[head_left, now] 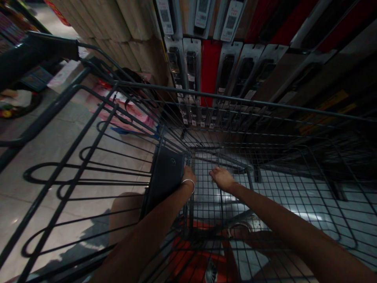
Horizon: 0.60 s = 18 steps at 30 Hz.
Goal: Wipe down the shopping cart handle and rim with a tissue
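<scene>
Dim shop aisle, packaged goods hanging ahead; 2 arms reach into a wire cart (265,118). Left hand (188,175) grips a black case (165,179) against the cart's left wall; right hand (222,179) rests fingers-down on the mesh, finger spread unclear

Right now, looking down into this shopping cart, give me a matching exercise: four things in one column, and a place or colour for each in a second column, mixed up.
Things:
1. left hand
2. right hand
3. bracelet
4. red package

Places or colours:
A. hanging on the shelf wall beyond the cart
B. silver, around the left wrist
C. on the wire grid, beside the other hand
D. against the black panel

Pairs: 1-D, 2-C, 3-B, 4-A
</scene>
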### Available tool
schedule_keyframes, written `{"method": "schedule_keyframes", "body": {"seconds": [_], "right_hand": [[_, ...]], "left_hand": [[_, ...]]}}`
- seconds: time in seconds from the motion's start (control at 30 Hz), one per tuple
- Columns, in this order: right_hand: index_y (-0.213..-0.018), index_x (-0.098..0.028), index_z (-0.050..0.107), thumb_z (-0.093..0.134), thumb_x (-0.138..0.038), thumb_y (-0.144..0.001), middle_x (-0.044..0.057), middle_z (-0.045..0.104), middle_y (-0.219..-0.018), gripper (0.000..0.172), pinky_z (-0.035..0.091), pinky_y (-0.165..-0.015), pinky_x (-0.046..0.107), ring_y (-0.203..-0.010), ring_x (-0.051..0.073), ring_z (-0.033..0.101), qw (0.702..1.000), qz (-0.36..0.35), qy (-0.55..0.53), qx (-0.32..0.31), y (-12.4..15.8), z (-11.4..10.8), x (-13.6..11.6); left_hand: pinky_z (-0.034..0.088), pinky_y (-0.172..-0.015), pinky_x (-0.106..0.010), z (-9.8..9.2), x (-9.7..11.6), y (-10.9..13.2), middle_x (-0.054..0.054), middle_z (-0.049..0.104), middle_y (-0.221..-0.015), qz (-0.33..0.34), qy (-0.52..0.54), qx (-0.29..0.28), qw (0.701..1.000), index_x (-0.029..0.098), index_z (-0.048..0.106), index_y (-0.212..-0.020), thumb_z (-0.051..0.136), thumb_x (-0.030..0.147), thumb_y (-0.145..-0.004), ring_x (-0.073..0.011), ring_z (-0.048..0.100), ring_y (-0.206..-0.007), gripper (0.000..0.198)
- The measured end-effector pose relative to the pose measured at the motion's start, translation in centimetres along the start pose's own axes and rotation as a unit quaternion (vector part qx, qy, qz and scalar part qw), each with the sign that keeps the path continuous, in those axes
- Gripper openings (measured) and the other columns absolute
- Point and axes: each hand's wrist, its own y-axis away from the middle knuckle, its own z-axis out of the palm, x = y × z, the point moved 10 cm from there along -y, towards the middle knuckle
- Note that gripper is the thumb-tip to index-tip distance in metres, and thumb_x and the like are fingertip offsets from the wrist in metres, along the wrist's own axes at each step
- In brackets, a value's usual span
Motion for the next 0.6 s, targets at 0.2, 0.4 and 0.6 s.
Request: {"method": "schedule_keyframes", "body": {"seconds": [0.2,0.4,0.6], "right_hand": [[-0.108,-0.013,0.056,0.043,-0.005,-0.081,0.015,0.059,-0.11,0.03,0.046,-0.076,0.029,-0.091,0.021,0.063,0.992,0.082,-0.074,-0.054,2.0,2.8,0.0],[-0.104,-0.012,0.058,0.044,-0.005,-0.077,0.014,0.062,-0.105,0.031,0.047,-0.074,0.027,-0.091,0.021,0.064,0.99,0.041,-0.107,-0.084,5.0,4.7,-2.6],[-0.102,-0.013,0.062,0.05,-0.008,-0.076,0.015,0.063,-0.107,0.029,0.049,-0.065,0.027,-0.084,0.022,0.066,0.984,-0.083,-0.069,-0.144,8.9,9.9,-6.4]], "left_hand": [[0.016,-0.116,-0.041,0.7,2.2,2.3,-0.009,0.045,-0.14,0.026,-0.048,-0.008,0.998,0.012,0.051,-0.128,0.03,0.007,-0.083,-0.0207,0.025,-0.138,0.05],[0.028,-0.111,-0.041,3.1,4.9,3.6,-0.01,0.04,-0.144,0.029,-0.046,-0.045,0.997,0.012,0.044,-0.134,0.027,0.01,-0.084,-0.0206,0.03,-0.136,0.053],[0.039,-0.103,-0.041,6.2,6.4,5.4,-0.013,0.035,-0.146,0.014,-0.038,-0.07,0.997,0.013,0.04,-0.137,0.031,0.008,-0.081,-0.0235,0.037,-0.132,0.057]]}}
